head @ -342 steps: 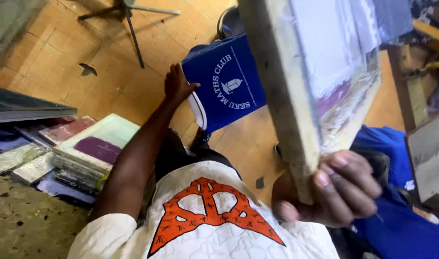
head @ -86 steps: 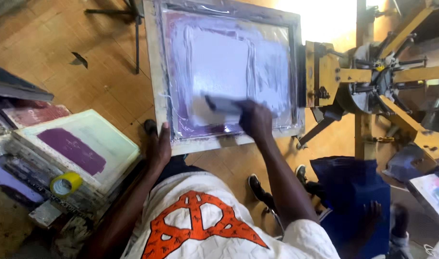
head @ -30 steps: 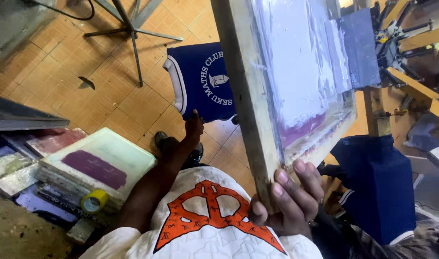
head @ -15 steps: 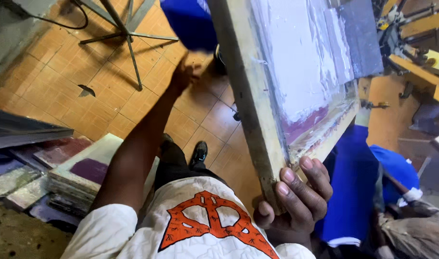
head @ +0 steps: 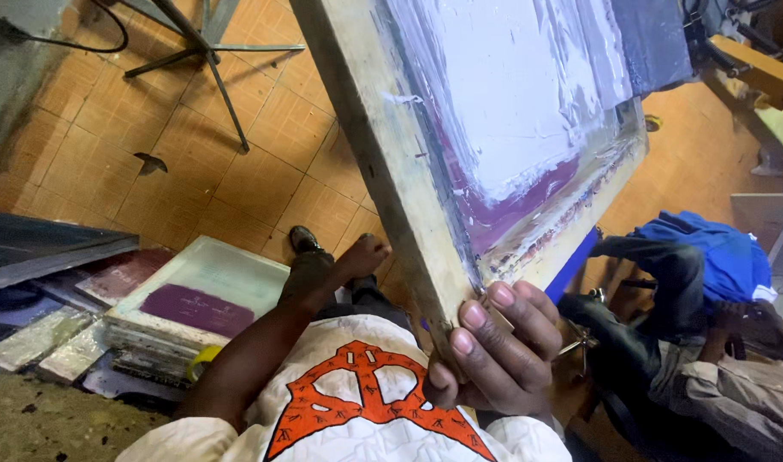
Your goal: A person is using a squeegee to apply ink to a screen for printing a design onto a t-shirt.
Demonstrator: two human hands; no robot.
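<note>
My right hand [head: 494, 351] grips the bottom corner of a wooden-framed printing screen [head: 391, 171], which is tilted up in front of me. Its mesh [head: 511, 94] is smeared with white and purple ink. My left hand [head: 363, 256] hangs low beside my dark trouser leg with its fingers curled, and I see nothing in it. A strip of blue cloth [head: 577, 259] shows just below the screen's lower edge. I wear a white top with an orange design [head: 357, 402].
A stack of framed screens [head: 195, 295] lies on the floor at left, with a yellow tape roll [head: 200, 363] against it. Metal stand legs [head: 212, 60] cross the tiled floor. Another person in a blue top [head: 708, 257] sits at right. A yellow press arm [head: 755, 73] is top right.
My left arm has come down from the blue garment to beside my leg, and that garment is now out of sight. The screen stays raised in my right hand.
</note>
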